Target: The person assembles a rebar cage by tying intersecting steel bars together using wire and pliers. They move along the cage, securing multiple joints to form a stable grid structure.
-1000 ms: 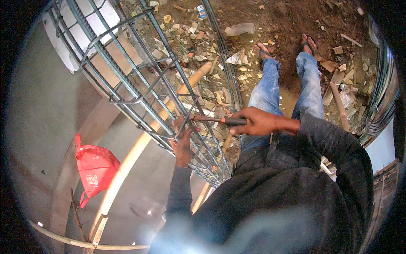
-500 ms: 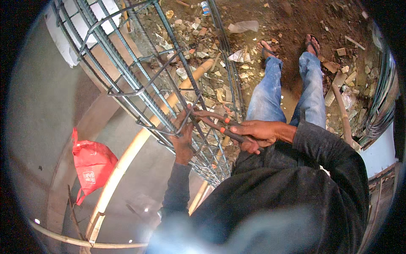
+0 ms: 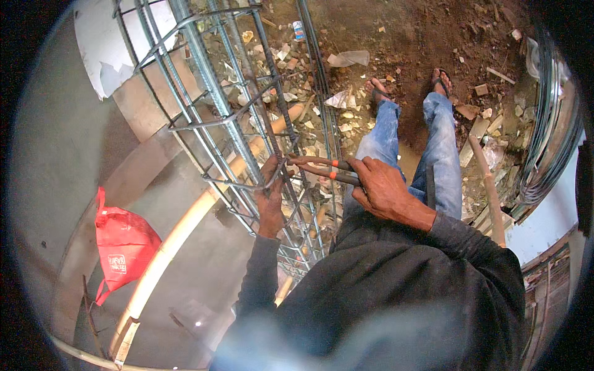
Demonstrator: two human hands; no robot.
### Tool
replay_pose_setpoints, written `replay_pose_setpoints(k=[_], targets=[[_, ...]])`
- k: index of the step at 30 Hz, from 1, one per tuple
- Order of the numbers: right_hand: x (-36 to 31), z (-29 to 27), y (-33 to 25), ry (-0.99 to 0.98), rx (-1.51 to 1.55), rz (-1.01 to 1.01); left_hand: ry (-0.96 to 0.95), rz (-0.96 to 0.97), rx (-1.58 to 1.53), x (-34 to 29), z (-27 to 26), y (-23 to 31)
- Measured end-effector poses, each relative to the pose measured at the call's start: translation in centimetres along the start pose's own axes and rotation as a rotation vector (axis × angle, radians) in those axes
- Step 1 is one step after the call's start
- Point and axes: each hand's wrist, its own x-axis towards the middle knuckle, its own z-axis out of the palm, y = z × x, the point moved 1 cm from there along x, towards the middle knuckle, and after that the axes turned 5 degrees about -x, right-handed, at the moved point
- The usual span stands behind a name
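Observation:
A long cage of ribbed steel rebar (image 3: 213, 68), with square stirrups around its bars, slants from the upper left down to my waist. My left hand (image 3: 268, 207) is closed around the cage at a stirrup, fingertips up by a crossing of bars. In my right hand (image 3: 387, 191) are rusty pincers (image 3: 315, 162) with black grips and orange bands. The hand's back faces up, and the grips run under its fingers. The pincers' jaws meet the bar crossing just beside my left fingertips; whether tie wire is between them is too small to tell.
A bamboo pole (image 3: 179, 238) passes beneath the cage. Left of it is a red bag (image 3: 124, 244). Thin rebars (image 3: 318, 68) stand beyond the cage, over rubble (image 3: 291, 59). Coiled rods (image 3: 541, 136) and a wooden handle (image 3: 489, 185) are at right.
My right hand has rolled over, from thumb side up to back up, turning the pincers with it. Their jaws stay at the crossing. My left hand keeps its hold, and the view has shifted slightly.

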Motion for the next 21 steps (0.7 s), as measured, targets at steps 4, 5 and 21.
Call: replay_pose_setpoints(k=[4, 5, 21], targets=[[0.8, 0.5, -0.5, -0.093, -0.178, 0.049, -0.034, 0.093, -0.039, -0.4, -0.7, -0.6], [0.9, 0.4, -0.6, -0.022, -0.239, -0.005, -0.032, 0.088, -0.042, -0.5, -0.8, -0.8], [1.6, -1.1, -2.1, -0.095, -0.269, 0.031, -0.045, 0.074, -0.09, -0.2, -1.0, -1.0]])
